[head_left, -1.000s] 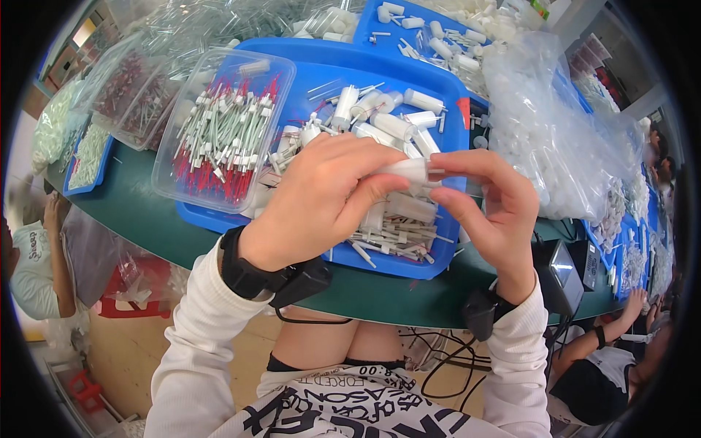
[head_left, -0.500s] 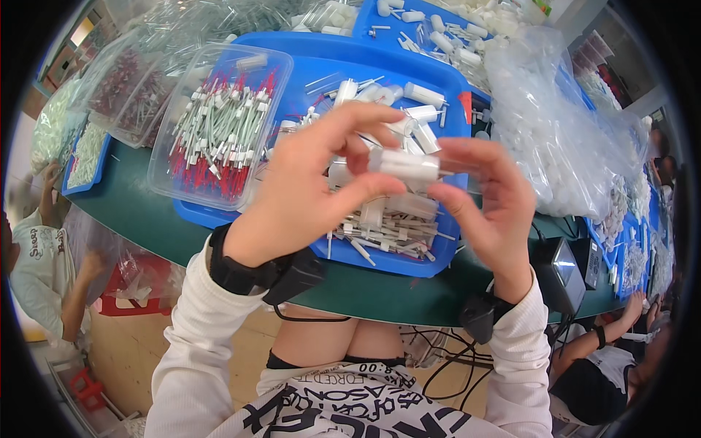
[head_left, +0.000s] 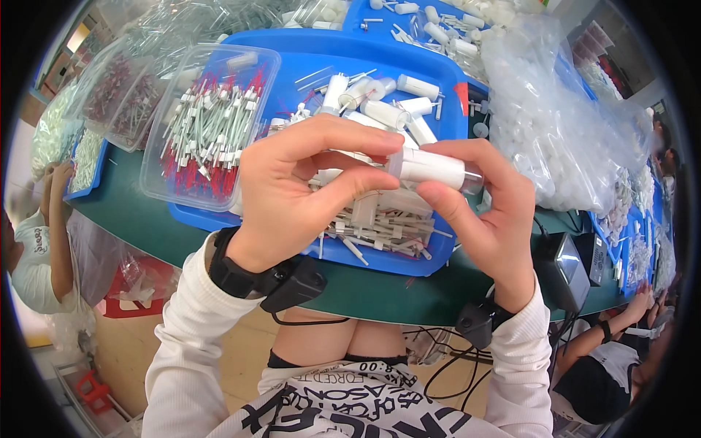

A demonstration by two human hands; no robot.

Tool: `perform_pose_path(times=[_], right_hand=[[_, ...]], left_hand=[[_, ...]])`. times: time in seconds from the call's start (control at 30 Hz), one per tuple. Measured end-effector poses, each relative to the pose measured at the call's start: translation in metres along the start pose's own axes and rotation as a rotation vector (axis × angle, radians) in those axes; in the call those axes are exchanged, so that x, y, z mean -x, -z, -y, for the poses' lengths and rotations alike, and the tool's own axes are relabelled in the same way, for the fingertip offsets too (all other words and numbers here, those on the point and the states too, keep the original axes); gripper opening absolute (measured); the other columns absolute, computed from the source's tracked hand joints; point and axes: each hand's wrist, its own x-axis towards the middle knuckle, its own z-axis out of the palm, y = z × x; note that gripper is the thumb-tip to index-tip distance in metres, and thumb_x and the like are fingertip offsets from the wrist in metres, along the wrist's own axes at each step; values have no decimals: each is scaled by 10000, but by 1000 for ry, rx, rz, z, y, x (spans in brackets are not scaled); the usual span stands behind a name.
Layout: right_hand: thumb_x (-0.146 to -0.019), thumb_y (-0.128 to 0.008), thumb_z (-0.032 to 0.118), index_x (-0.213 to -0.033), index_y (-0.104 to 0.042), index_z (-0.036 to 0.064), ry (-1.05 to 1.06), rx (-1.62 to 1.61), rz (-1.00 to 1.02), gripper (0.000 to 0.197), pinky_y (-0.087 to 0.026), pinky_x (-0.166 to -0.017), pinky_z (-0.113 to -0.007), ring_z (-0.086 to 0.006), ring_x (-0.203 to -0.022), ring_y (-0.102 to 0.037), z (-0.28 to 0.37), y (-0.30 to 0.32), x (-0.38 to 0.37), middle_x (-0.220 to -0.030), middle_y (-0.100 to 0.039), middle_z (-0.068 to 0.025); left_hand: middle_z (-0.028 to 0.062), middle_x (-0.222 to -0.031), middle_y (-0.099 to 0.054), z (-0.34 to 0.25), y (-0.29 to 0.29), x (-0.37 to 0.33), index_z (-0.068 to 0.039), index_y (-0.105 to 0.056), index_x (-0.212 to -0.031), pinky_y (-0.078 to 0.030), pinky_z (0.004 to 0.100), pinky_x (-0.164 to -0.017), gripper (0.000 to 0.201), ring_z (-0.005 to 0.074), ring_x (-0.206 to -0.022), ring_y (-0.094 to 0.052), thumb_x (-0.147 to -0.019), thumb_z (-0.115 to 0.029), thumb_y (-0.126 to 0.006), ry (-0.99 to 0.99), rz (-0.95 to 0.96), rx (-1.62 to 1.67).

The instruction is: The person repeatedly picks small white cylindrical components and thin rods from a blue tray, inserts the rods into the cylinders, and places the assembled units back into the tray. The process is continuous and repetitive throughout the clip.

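Between my hands, above a blue tray (head_left: 454, 102), is a white cylinder (head_left: 432, 168) in a clear tube, lying roughly level. My right hand (head_left: 491, 208) grips it between thumb and fingers near its clear right end. At its left end, my left hand (head_left: 292, 179) pinches with thumb and index finger; a bit of red shows by the fingertips. Similar white cylinders (head_left: 418, 86) lie loose in the tray behind my hands. Below them is a heap of thin white and grey sticks (head_left: 394, 233), partly covered by clear tubes.
A clear plastic box (head_left: 151, 175) of red-ended white sticks overlaps the tray's left side. On the right are a large clear bag (head_left: 562, 139) of white parts and a dark boxy device (head_left: 562, 270) with cables. Other people sit at the left and right edges.
Both hands have shifted the cylinder a little to the right, and its clear right end shows now. My left fingers have closed in on its left end. The view has turned slightly.
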Motion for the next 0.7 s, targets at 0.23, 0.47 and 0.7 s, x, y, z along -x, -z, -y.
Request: perform_pose_path(times=[0.23, 0.47, 0.7], right_hand=[[-808, -616, 79, -939, -585, -3, -162, -185, -6, 158, -476, -590, -229, -125, -669, -605, 2, -3, 6, -807, -631, -86], [-787, -631, 64, -980, -597, 9, -79, -181, -116, 203, -463, -564, -220, -118, -654, -578, -4, -13, 6, -833, -625, -81], [-743, -665, 43, -971, -610, 14, -35, -163, -200, 236, -439, -537, -222, -124, -608, -549, -11, -23, 8, -819, -620, -86]], left_hand=[[180, -903, -622, 0, -5, 4, 53, -626, -886, -521, 267, -698, 243, 213, -863, -609, -667, 157, -629, 4, -1, -39], [179, -918, -621, 7, -2, 1, 50, -618, -929, -516, 268, -696, 260, 197, -824, -617, -688, 149, -621, -113, 45, -113], [155, -944, -620, -3, -4, -2, 73, -583, -999, -509, 263, -698, 272, 176, -826, -613, -730, 104, -608, 261, -33, 107]])
